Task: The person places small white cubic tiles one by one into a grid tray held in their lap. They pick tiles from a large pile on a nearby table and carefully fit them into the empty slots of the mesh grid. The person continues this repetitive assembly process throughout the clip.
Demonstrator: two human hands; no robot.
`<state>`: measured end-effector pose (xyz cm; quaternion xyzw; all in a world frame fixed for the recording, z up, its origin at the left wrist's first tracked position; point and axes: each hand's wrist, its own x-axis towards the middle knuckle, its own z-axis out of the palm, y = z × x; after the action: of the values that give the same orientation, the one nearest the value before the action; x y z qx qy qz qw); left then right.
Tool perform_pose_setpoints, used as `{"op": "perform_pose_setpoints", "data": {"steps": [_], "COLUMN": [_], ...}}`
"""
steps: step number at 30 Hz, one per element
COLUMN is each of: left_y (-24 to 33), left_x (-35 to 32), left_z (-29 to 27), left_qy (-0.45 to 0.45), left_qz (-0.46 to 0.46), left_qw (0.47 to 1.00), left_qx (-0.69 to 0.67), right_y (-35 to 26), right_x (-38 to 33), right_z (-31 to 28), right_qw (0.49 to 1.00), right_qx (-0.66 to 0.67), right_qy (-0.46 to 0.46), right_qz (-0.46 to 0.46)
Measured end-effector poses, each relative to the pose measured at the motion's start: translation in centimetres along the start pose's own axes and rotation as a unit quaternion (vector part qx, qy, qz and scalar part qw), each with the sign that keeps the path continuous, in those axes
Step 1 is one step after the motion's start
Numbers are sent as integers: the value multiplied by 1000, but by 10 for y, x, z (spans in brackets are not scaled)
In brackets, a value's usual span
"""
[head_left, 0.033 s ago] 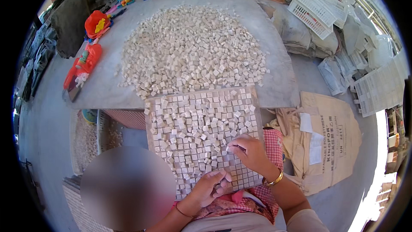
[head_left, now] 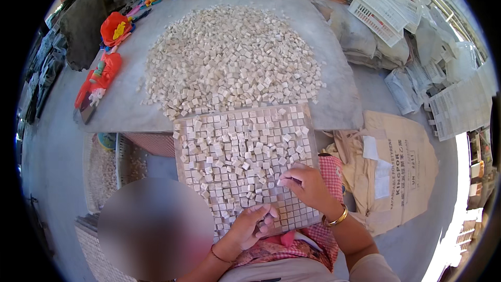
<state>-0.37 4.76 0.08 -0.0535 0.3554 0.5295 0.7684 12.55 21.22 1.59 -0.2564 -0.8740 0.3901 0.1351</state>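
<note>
A square grid tray point(head_left: 181, 169) rests over my lap, its far edge against the table. Small pale stone cubes point(head_left: 244, 152) fill many cells, and several lie loose on top. My right hand point(head_left: 309, 185) is over the tray's right part, thumb and fingers pinched on a small whitish stone cube point(head_left: 279, 182). Close to the near edge, my left hand point(head_left: 251, 225) is closed with its fingers curled toward the palm; what they hold, if anything, is hidden. Filled, level cells lie between and to the right of my hands.
A large heap of cubes point(head_left: 235, 57) covers the grey table point(head_left: 339, 94). Red plastic bags point(head_left: 112, 28) and toys lie at its left edge. White crates point(head_left: 378, 15) and sacks stand far right; a flattened paper sack point(head_left: 407, 177) lies right. A blurred round patch hides the lower left.
My left hand's fingers have drawn in slightly. My right hand stays nearly in place, still pinching; the whole view has shifted a little.
</note>
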Motion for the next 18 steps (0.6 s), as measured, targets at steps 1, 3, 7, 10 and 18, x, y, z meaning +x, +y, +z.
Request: {"op": "perform_pose_setpoints", "data": {"steps": [1, 3, 7, 10, 18], "left_y": [2, 8, 10, 12, 16], "left_x": [-1, -2, -4, -6, -10], "left_z": [-1, 0, -2, -5, -5], "left_qy": [1, 2, -3, 8, 5], "left_qz": [7, 22, 32, 37, 76], "left_qw": [1000, 999, 998, 998, 997], "left_qx": [-13, -34, -48, -47, -33], "right_y": [0, 1, 0, -4, -3], "right_x": [-2, -11, -27, -28, -27], "right_z": [-4, -1, 9, 12, 17], "right_qw": [1000, 999, 995, 992, 990], "right_qx": [7, -23, -85, -100, -135], "right_qy": [-26, -43, -54, -65, -10], "right_qz": [14, -17, -13, 32, -31]}}
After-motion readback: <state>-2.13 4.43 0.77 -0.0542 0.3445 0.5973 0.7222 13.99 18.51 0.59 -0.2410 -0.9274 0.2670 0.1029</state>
